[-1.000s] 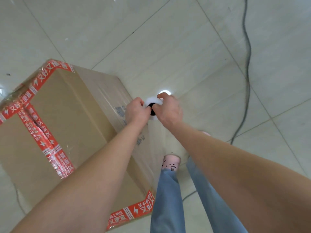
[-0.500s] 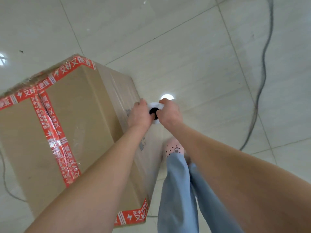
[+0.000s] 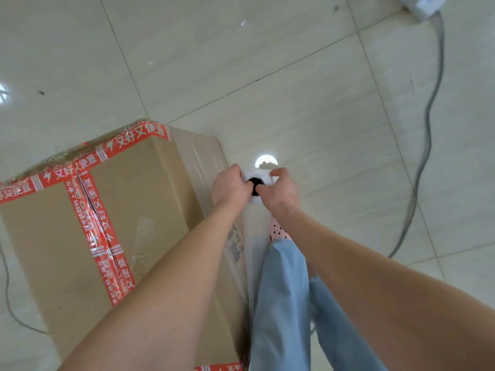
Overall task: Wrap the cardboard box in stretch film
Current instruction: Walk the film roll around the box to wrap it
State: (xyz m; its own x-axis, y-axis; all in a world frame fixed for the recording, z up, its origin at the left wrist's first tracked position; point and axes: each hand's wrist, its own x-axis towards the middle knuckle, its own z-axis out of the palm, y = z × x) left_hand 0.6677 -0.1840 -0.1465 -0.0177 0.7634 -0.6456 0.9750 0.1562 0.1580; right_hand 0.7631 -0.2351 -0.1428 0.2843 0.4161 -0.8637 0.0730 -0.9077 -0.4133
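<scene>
A large cardboard box (image 3: 150, 210) sealed with red printed tape stands on the tiled floor at the left. Clear stretch film (image 3: 206, 167) lies over its right side face. A white stretch film roll (image 3: 257, 183) with a dark core is held upright just off the box's right side. My left hand (image 3: 227, 187) grips the roll from the left and my right hand (image 3: 280, 192) grips it from the right, thumbs at the core. Most of the roll is hidden below my hands.
My legs in light blue jeans (image 3: 284, 298) and a pink dotted shoe (image 3: 277, 232) stand close beside the box. A grey cable (image 3: 428, 124) runs down the floor at the right from a white power strip (image 3: 423, 4). Another thin cable (image 3: 8, 295) lies at the left.
The view has turned around the box, which now sits lower and more to the left. Both hands keep hold of the roll beside the box's right face.
</scene>
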